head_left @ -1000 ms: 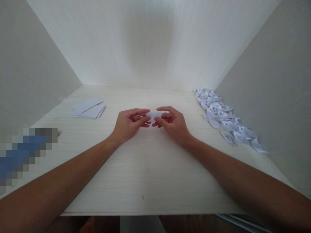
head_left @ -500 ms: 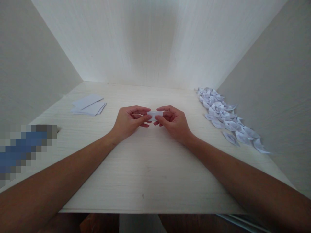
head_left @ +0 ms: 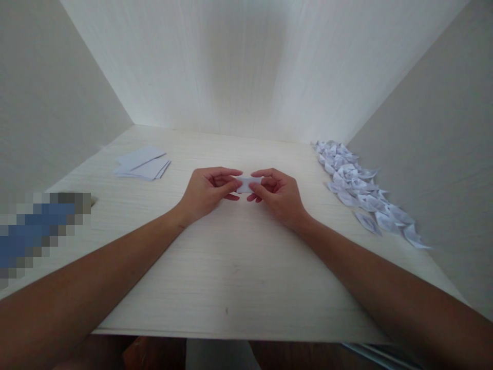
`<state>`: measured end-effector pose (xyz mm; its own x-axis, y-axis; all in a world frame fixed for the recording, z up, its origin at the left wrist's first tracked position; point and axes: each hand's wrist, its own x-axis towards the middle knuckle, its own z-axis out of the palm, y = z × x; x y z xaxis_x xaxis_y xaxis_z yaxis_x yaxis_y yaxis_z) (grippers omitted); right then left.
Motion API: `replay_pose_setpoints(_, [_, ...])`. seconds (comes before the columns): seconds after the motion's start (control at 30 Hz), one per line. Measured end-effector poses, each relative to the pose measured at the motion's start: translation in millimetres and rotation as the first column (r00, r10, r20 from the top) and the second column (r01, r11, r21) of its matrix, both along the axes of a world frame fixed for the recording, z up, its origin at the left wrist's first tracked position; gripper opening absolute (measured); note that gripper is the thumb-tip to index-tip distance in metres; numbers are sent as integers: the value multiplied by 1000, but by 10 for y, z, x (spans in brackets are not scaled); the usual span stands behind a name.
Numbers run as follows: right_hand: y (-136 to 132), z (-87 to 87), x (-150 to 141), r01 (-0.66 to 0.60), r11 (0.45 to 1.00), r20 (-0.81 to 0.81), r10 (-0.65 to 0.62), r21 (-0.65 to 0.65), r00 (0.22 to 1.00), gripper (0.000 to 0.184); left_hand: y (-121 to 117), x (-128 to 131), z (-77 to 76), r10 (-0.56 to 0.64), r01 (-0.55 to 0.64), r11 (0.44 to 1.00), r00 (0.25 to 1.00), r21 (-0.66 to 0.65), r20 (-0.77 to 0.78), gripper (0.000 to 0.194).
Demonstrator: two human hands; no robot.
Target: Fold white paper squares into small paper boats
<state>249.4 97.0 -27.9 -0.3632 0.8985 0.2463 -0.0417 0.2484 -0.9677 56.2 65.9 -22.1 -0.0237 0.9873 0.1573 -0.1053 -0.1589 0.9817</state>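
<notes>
A small folded strip of white paper is held between both hands just above the pale wooden tabletop, near its middle. My left hand pinches the strip's left end with thumb and fingers closed. My right hand pinches its right end the same way. The fingers cover most of the strip.
A short stack of flat white paper slips lies at the back left. A long heap of folded white paper pieces runs along the right wall. Walls enclose the desk on three sides. A blurred blue patch sits at the left edge.
Both hands keep their pinch on the paper strip and have barely shifted. The view has tilted slightly, nothing else has moved.
</notes>
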Motion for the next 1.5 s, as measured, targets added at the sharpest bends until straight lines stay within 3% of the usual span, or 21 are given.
replay_pose_setpoints(0.63, [-7,26,17,16,1000,17,-16,-26,1000,30,23,-9,-17,18,-17,1000,999,11,-40,34])
replay_pose_setpoints(0.93, [-9,58,22,-1,999,167,10,-50,986,25,15,-10,-11,10,-11,1000,994,-6,-111,33])
replay_pose_setpoints(1.27, [27,21,34,-63,995,253,41,79,967,21,16,-31,-47,-43,39,999,993,-36,-106,20])
replay_pose_setpoints(1.5, [30,49,52,-69,994,263,45,81,964,21,1,-35,-47,-52,49,996,998,-73,-42,24])
